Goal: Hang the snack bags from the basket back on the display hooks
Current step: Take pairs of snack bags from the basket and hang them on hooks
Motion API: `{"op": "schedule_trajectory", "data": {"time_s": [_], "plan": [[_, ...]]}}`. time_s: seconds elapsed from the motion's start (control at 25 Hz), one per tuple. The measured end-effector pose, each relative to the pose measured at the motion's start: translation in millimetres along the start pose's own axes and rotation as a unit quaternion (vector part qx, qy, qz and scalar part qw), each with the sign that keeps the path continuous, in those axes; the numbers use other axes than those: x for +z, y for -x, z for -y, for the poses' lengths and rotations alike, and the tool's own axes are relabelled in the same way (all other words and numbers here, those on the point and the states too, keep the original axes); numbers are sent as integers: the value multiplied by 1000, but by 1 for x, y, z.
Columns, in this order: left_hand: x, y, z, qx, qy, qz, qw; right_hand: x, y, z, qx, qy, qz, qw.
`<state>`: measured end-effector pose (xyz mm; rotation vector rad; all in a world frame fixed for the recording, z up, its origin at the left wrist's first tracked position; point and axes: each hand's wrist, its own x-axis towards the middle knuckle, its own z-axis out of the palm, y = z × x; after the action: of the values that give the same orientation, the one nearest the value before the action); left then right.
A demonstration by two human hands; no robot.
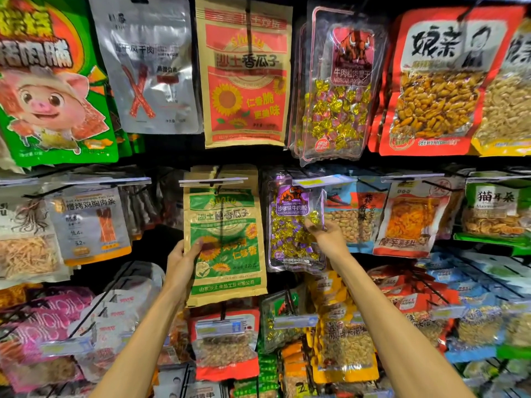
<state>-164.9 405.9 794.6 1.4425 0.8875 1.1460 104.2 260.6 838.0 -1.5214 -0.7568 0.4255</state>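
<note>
A green and tan sunflower seed bag [230,254] hangs in the middle row from a display hook [214,182]. My left hand [181,262] grips its left edge, thumb across the front. Just to the right hangs a clear purple bag of gold-wrapped beef candies [290,234]. My right hand [326,234] pinches that bag's right edge at mid height. The basket is out of view.
Rows of hanging snack bags fill the rack: a red sunflower seed bag [244,73] and a red-labelled beef candy bag [336,90] above, peanut bags [353,219] to the right, more packets [224,346] below. Price strips front the hooks.
</note>
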Motion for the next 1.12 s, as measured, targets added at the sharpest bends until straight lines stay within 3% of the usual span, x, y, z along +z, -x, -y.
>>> {"op": "schedule_trajectory", "data": {"time_s": [0.24, 0.4, 0.52, 0.64, 0.72, 0.8, 0.88, 1.12], "plan": [[-13, -3, 7, 1, -57, 24, 998, 2, 1, -3, 32, 120, 17, 992], [-25, -14, 9, 20, -226, 23, 974, -9, 6, 1, 7, 239, 46, 970], [-36, -15, 5, 27, -431, 51, 900, -21, 22, 2, -19, 414, 70, 907], [-40, -5, -1, 61, -629, 51, 774, -33, 42, 2, -28, 583, 90, 807], [-31, 7, -10, 79, -693, 64, 713, -40, 56, -2, -27, 646, 104, 756], [-15, 18, -20, 75, -725, 102, 678, -48, 66, -6, -26, 677, 103, 728], [2, 30, -27, 91, -728, 134, 666, -58, 78, -10, -31, 688, 99, 718], [57, 74, -24, 171, -687, 202, 677, -101, 106, -29, -34, 694, 103, 711]]}}
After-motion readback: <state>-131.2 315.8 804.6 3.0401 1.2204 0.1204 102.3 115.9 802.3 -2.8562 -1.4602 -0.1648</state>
